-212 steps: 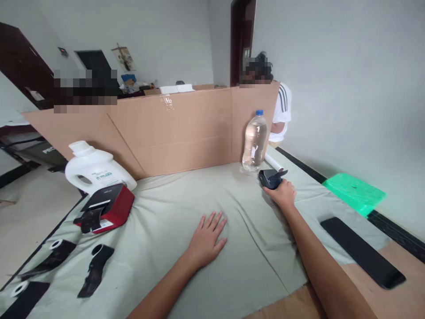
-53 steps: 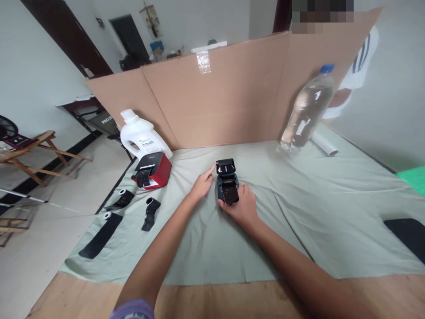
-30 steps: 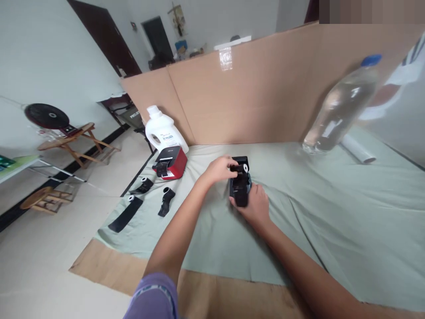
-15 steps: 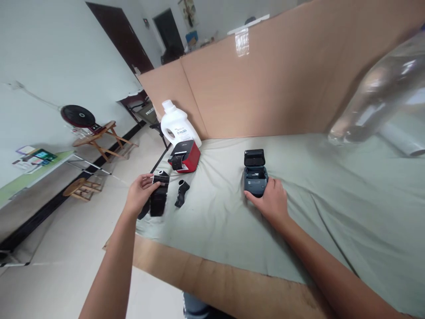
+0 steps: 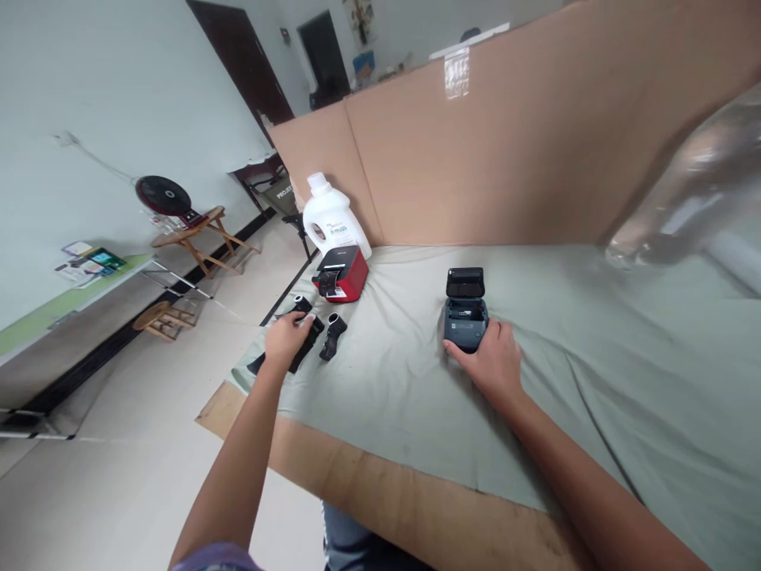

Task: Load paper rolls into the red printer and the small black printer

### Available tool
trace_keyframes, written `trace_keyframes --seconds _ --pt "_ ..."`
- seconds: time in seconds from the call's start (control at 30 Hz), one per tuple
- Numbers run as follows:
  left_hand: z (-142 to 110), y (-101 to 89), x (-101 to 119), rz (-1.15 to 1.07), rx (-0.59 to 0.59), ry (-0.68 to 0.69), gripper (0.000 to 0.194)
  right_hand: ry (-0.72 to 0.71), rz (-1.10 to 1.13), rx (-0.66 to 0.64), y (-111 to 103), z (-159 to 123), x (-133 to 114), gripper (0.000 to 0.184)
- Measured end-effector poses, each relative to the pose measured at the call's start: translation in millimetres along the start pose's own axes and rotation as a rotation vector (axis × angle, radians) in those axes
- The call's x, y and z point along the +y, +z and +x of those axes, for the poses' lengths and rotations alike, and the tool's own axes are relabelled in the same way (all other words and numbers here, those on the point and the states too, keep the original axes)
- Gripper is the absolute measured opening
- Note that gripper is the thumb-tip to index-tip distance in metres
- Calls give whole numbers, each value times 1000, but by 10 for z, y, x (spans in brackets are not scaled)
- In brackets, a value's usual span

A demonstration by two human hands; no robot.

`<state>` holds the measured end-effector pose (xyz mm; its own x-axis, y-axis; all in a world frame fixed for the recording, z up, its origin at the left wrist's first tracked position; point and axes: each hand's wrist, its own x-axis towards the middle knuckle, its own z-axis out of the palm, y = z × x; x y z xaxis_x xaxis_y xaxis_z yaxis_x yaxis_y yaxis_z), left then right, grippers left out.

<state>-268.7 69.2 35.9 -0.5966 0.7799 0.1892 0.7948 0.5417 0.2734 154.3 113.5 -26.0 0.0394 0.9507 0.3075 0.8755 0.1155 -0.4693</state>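
My right hand (image 5: 488, 361) grips the front right side of a small dark label printer (image 5: 465, 327), whose lid (image 5: 465, 281) stands raised. The printer's inner compartment faces up and no roll shows in it. On the left, my left hand (image 5: 286, 337) is closed, fingertips pinching a black label roll (image 5: 307, 349) low over the cloth; the hand partly covers it. Just beyond its fingers lies a second black label roll (image 5: 302, 303). To the right of that hand sits another black roll (image 5: 334, 336) with a white core and a loose tail.
A red and black label printer (image 5: 350, 276) stands before a white jug (image 5: 333, 218). A cardboard screen (image 5: 487, 159) borders the back of the green cloth (image 5: 392, 381). A large clear bottle (image 5: 690, 174) is at right. The wooden table edge (image 5: 380, 476) runs along the front.
The dark printer was brought from the right to the middle. My left hand took the black roll out of it and carried it left to the other rolls. The view has swung left.
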Motion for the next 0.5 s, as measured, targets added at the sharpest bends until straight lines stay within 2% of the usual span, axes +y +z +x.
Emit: trace_keyframes --seconds 0.07,0.1,0.23,0.3,0.4,0.5 --pt "60 -100 -139 18 63 -68 46 0 -1 1 2 1 2 69" --pt "87 -129 -218 34 59 -90 47 0 -1 3 4 3 3 70" --pt "128 -109 -475 122 -80 -77 46 0 -7 5 8 6 0 72" --pt "108 -104 -524 96 -58 -43 43 6 -22 -11 7 9 -7 74" --pt "40 -213 -445 -120 87 -26 38 13 -57 -73 -33 27 -15 77" --pt "-100 -402 -113 -603 247 15 39 4 -104 -212 -201 82 -31 85"
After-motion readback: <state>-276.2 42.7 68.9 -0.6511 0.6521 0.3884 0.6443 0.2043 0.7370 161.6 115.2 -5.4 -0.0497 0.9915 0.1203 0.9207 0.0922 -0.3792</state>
